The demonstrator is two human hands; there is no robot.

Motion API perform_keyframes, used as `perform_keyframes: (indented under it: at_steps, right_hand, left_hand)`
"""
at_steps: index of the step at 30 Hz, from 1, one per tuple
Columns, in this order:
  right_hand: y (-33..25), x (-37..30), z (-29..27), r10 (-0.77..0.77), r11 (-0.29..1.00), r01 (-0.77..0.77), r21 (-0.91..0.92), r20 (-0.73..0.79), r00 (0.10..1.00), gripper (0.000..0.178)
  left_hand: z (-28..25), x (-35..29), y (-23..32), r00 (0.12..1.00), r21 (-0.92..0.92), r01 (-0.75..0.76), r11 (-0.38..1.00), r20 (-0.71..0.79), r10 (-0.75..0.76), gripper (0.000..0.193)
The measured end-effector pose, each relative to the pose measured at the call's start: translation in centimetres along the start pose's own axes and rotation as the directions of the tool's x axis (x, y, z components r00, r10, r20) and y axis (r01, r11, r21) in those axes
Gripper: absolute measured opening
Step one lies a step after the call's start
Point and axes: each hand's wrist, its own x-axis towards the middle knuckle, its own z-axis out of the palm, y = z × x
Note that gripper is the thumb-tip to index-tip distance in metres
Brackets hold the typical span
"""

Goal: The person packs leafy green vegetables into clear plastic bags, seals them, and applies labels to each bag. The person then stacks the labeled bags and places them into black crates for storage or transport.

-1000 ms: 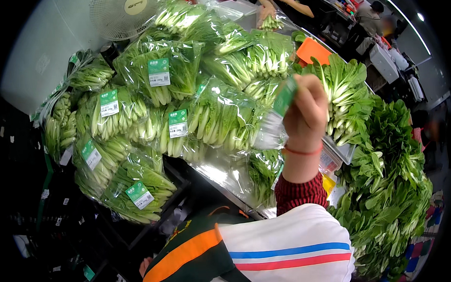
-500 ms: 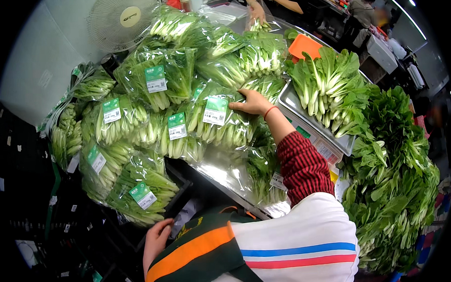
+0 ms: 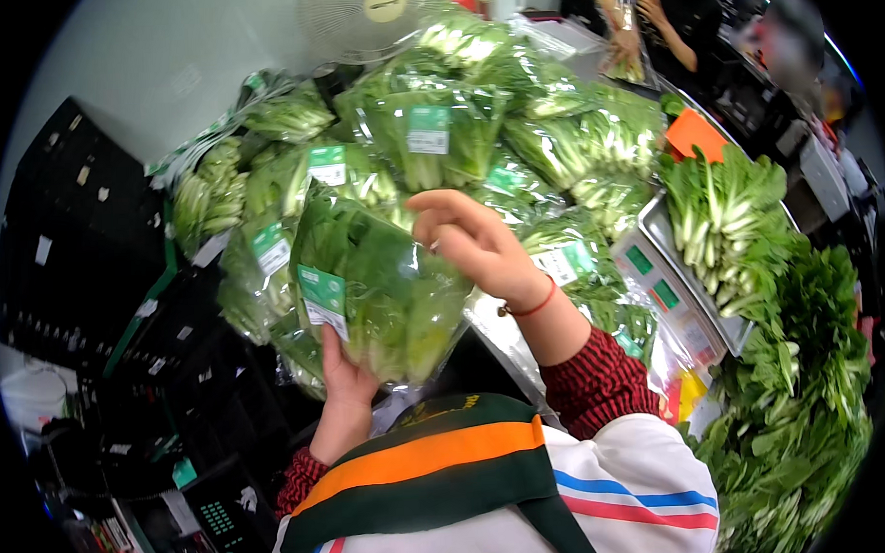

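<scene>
In my left hand (image 3: 346, 372) is a clear plastic bag of leafy greens (image 3: 390, 298) with a green-and-white label. The hand grips it from the lower left, thumb beside the label, and the bag's upper end tilts left. My right hand (image 3: 475, 241) hovers by the bag's upper right, fingers loosely bent and apart, holding nothing. Behind them several more labelled bags of greens (image 3: 429, 165) are heaped on the metal table (image 3: 503, 343).
A scale (image 3: 662, 279) with a tray of loose greens (image 3: 723, 228) stands at right, beside a large pile of greens (image 3: 798, 401). Black crates (image 3: 80, 221) are stacked at left. A fan (image 3: 360, 21) stands at the back. Another person's hand (image 3: 626, 46) holds a bag at far right.
My left hand has come up and now holds a bag of greens in front of me. My right hand has drawn back from the heap to beside this bag. The view has shifted left.
</scene>
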Motion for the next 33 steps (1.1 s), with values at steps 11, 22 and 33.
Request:
perform_keyframes:
  at_steps: [11,22,33]
  right_hand:
    - [9.8,-1.2,9.1,0.259,0.965,-0.246,-0.088,0.199,0.945,0.024]
    - [7.0,2.4,12.9,-0.291,0.856,0.359,-0.371,0.227,0.929,0.018]
    - [2.3,0.7,13.5,-0.508,0.341,0.661,-0.668,0.461,0.728,0.020]
  left_hand:
    - [-4.2,-6.1,4.9,0.871,-0.054,-0.396,0.917,-0.339,0.356,0.055]
    - [-9.0,-11.6,6.5,0.918,0.086,-0.369,0.925,-0.119,0.378,0.068]
    - [-6.2,-18.1,7.6,0.967,0.514,-0.145,0.845,-0.106,0.230,0.042]
